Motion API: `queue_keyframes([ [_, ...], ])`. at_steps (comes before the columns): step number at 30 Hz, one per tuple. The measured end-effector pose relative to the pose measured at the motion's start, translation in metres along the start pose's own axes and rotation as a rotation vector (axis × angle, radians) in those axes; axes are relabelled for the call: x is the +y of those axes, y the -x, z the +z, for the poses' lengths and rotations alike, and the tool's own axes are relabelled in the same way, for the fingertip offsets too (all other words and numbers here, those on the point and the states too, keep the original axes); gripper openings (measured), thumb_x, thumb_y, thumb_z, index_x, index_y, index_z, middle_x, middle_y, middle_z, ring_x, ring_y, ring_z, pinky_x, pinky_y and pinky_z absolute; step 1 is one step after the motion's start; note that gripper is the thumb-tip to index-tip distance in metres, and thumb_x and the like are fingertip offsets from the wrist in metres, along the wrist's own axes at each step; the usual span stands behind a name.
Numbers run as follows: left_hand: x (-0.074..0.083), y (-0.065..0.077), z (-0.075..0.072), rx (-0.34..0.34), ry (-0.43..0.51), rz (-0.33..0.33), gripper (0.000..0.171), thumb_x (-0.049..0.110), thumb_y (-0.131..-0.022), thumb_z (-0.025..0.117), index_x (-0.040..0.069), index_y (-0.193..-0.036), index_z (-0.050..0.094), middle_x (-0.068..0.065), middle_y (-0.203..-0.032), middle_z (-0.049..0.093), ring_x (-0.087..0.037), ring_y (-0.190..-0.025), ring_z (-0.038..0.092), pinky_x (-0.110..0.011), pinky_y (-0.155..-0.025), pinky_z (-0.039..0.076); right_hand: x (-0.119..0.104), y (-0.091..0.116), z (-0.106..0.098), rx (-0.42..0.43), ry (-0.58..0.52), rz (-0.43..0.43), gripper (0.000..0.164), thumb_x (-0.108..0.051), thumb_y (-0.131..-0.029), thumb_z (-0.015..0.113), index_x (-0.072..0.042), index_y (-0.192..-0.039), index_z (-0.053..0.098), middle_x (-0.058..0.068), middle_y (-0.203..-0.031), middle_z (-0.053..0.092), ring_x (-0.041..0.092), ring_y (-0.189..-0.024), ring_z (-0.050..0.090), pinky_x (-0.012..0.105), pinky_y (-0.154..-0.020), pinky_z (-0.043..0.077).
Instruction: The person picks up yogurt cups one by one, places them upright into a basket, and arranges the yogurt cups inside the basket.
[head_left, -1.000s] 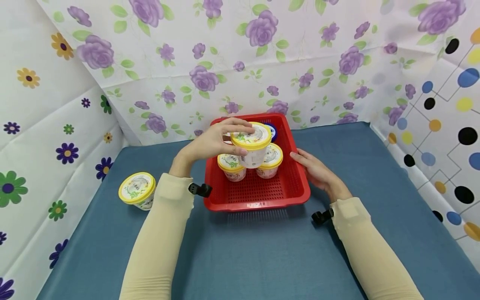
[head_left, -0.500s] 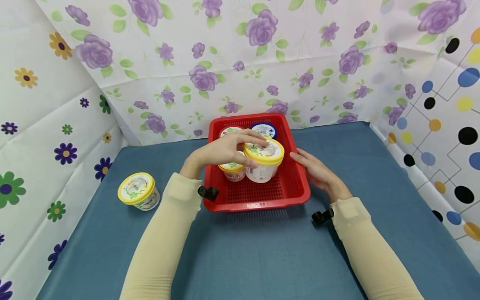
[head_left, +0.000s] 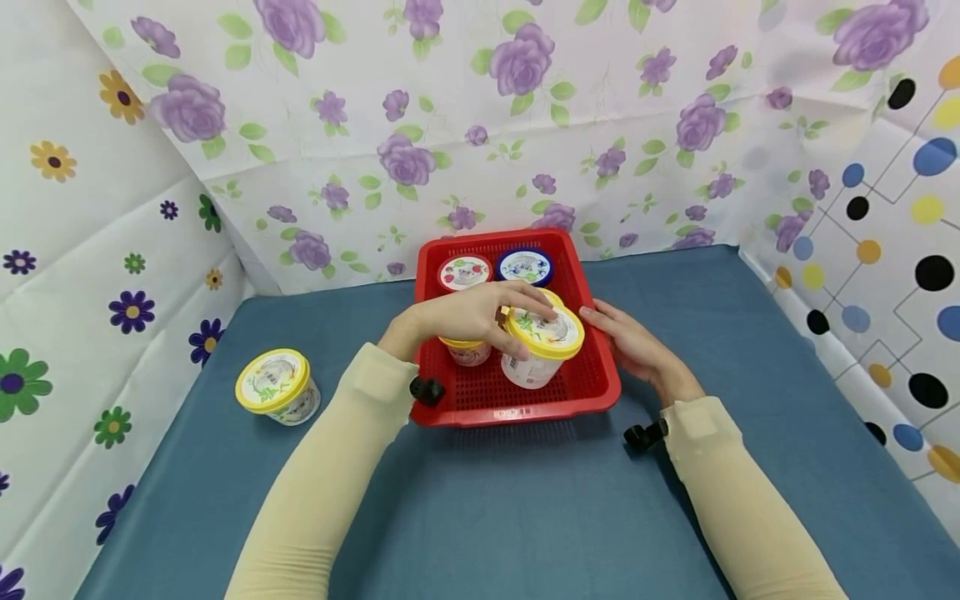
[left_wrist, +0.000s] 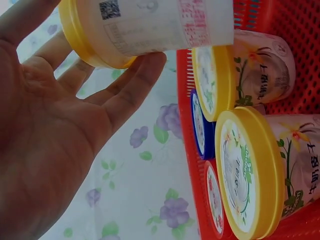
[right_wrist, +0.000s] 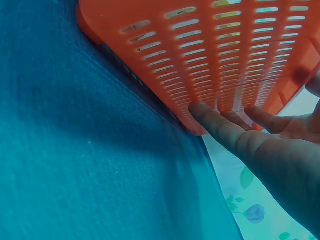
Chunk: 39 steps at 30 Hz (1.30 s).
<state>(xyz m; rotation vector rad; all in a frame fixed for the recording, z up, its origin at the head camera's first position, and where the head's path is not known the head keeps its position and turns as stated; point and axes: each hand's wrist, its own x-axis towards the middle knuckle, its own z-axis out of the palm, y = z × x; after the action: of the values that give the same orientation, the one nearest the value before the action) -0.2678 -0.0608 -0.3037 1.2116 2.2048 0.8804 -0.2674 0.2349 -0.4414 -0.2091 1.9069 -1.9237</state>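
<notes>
My left hand grips a white tub with a yellow lid by the lid, tilted, over the front right of a red plastic basket. In the left wrist view, thumb and fingers span the lid, and the tub's side shows a printed code. My right hand holds the basket's right rim, thumb on top and fingers against the slotted outer wall. Inside stand a red-lidded tub, a blue-lidded tub and two yellow-lidded tubs, partly hidden by my left hand and the held tub in the head view.
Another yellow-lidded tub stands on the blue cloth left of the basket, near my left forearm. A floral sheet hangs behind the table, and patterned sheets hang at both sides.
My left hand has carried the held tub right and toward the front of the basket, uncovering the red- and blue-lidded tubs at the back. My right hand stays on the rim.
</notes>
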Motion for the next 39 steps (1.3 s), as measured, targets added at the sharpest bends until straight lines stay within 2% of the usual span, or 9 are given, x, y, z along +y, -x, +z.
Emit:
queue_keyframes([
  [12, -0.003, -0.006, 0.007, -0.033, -0.011, -0.012, 0.059, 0.027, -0.085, 0.086, 0.019, -0.140, 0.068, 0.002, -0.147, 0.052, -0.016, -0.137, 0.042, -0.029, -0.099, 0.053, 0.000, 0.000, 0.002, -0.002, 0.021, -0.002, 0.064, -0.045, -0.108, 0.052, -0.014, -0.160, 0.031, 0.010, -0.132, 0.065, 0.022, -0.108, 0.073, 0.045, -0.089, 0.061],
  [19, -0.005, -0.010, 0.011, -0.066, -0.053, -0.035, 0.056, 0.029, -0.082, 0.088, 0.024, -0.135, 0.070, 0.005, -0.143, 0.051, -0.014, -0.134, 0.042, -0.027, -0.098, 0.053, 0.000, 0.000, 0.000, -0.006, 0.019, -0.010, 0.063, -0.042, -0.109, 0.051, -0.012, -0.161, 0.030, 0.011, -0.134, 0.063, 0.021, -0.109, 0.073, 0.044, -0.088, 0.061],
  [26, -0.005, -0.012, 0.016, -0.081, -0.020, -0.046, 0.052, 0.023, -0.081, 0.089, 0.022, -0.130, 0.072, 0.004, -0.140, 0.052, -0.014, -0.134, 0.041, -0.027, -0.095, 0.055, -0.002, 0.001, 0.001, -0.002, 0.012, -0.013, 0.064, -0.043, -0.109, 0.051, -0.013, -0.161, 0.030, 0.012, -0.137, 0.061, 0.020, -0.110, 0.072, 0.044, -0.089, 0.061],
  [33, -0.005, -0.013, 0.022, -0.083, 0.025, -0.099, 0.049, 0.023, -0.078, 0.091, 0.024, -0.123, 0.071, 0.006, -0.138, 0.049, -0.015, -0.133, 0.040, -0.027, -0.092, 0.057, -0.001, 0.001, 0.001, 0.004, 0.017, -0.011, 0.063, -0.042, -0.109, 0.051, -0.013, -0.160, 0.031, 0.014, -0.139, 0.060, 0.020, -0.110, 0.072, 0.044, -0.089, 0.061],
  [39, -0.005, -0.015, 0.024, -0.097, -0.034, -0.140, 0.047, 0.026, -0.078, 0.093, 0.027, -0.119, 0.070, 0.007, -0.137, 0.049, -0.015, -0.132, 0.039, -0.026, -0.091, 0.057, 0.000, 0.001, 0.000, 0.001, 0.010, -0.011, 0.062, -0.043, -0.109, 0.051, -0.013, -0.160, 0.031, 0.019, -0.143, 0.056, 0.020, -0.109, 0.072, 0.043, -0.089, 0.061],
])
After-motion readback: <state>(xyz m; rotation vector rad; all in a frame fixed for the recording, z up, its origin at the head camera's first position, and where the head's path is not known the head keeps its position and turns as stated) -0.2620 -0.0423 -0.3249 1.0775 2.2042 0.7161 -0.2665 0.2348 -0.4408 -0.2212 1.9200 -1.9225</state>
